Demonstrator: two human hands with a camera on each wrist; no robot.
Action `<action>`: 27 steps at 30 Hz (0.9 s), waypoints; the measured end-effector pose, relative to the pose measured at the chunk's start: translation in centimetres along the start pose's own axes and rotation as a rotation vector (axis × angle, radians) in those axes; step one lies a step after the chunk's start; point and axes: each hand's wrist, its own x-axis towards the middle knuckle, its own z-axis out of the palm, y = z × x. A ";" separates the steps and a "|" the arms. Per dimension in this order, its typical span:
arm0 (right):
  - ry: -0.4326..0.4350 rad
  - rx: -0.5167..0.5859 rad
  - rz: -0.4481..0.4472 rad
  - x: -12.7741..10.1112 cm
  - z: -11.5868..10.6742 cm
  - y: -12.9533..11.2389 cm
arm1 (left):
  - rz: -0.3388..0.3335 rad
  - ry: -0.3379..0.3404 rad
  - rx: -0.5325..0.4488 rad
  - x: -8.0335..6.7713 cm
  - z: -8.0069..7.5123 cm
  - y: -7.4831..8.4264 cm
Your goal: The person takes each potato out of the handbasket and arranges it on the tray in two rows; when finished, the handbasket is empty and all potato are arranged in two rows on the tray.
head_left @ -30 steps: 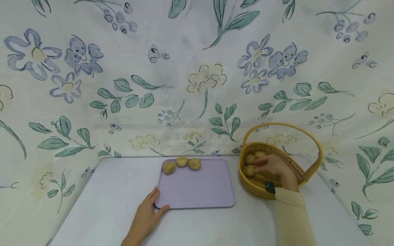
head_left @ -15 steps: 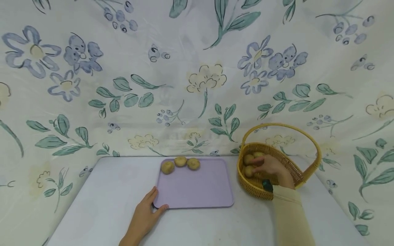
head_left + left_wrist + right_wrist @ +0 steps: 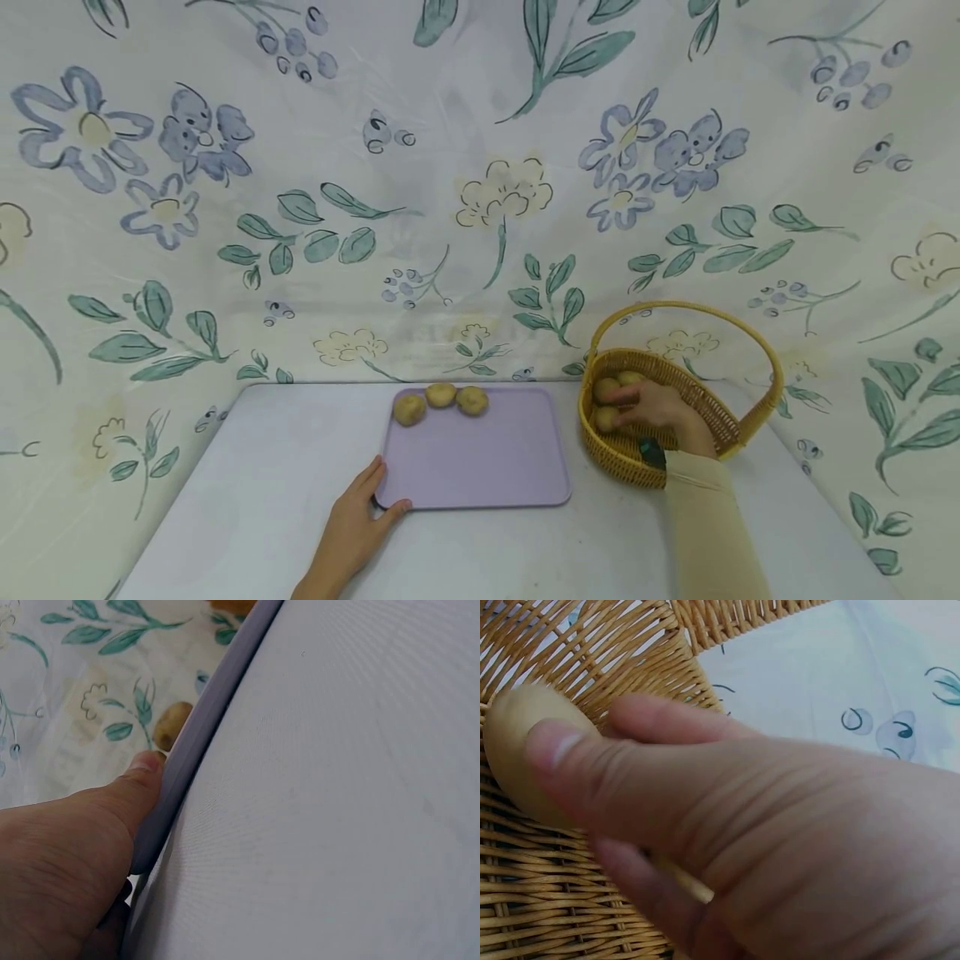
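Observation:
My left hand (image 3: 390, 489) grips the near left corner of a lilac tray (image 3: 487, 467). In the left wrist view its thumb (image 3: 142, 787) lies on the tray rim (image 3: 217, 705). Three potatoes (image 3: 441, 395) sit in a row along the tray's far edge, and one of them (image 3: 172, 724) shows beyond the thumb. My right hand (image 3: 617, 411) reaches into a wicker basket (image 3: 720, 421) on the right. Its thumb and fingers (image 3: 667, 724) pinch a potato (image 3: 514, 765) against the weave (image 3: 570, 900). Two more potatoes (image 3: 606, 388) lie just behind the hand.
The tray and basket stand on a white table (image 3: 247, 483) whose back and sides are closed in by a floral cloth (image 3: 480, 208). The basket's tall hoop handle (image 3: 690, 307) arches over my right hand. Bare table lies left of the tray and near the front edge.
My right hand has edged slightly left inside the basket onto the potato. The left hand stays at the tray corner.

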 end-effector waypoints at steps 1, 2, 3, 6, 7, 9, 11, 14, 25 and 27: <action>-0.005 -0.007 0.003 0.0 0.1 0.0 | 0.000 -0.002 0.000 0.0 0.0 0.0; -0.011 -0.008 0.004 0.0 0.1 0.1 | 0.001 -0.003 0.000 0.0 0.0 0.0; -0.017 -0.004 0.001 0.1 0.2 0.1 | -0.001 -0.003 0.001 0.0 0.0 0.0; -0.029 0.012 -0.015 0.1 0.2 0.2 | -0.006 -0.006 0.008 0.0 0.0 0.2; -0.030 0.017 -0.019 0.1 0.2 0.2 | -0.007 -0.005 0.006 0.0 0.0 0.2; -0.032 0.036 -0.031 0.1 0.2 0.2 | -0.007 -0.003 0.006 0.0 -0.1 0.4; -0.036 0.052 -0.041 0.0 0.2 0.2 | -0.007 -0.004 0.003 0.0 -0.1 0.5; -0.045 0.076 -0.056 0.2 0.4 0.3 | -0.005 -0.003 0.001 0.0 -0.1 0.5; -0.110 0.128 -0.144 0.9 0.8 0.4 | -0.015 -0.006 0.008 0.1 -0.1 0.3; -0.119 0.121 -0.154 0.8 0.8 0.4 | -0.015 -0.009 0.007 0.0 -0.1 0.2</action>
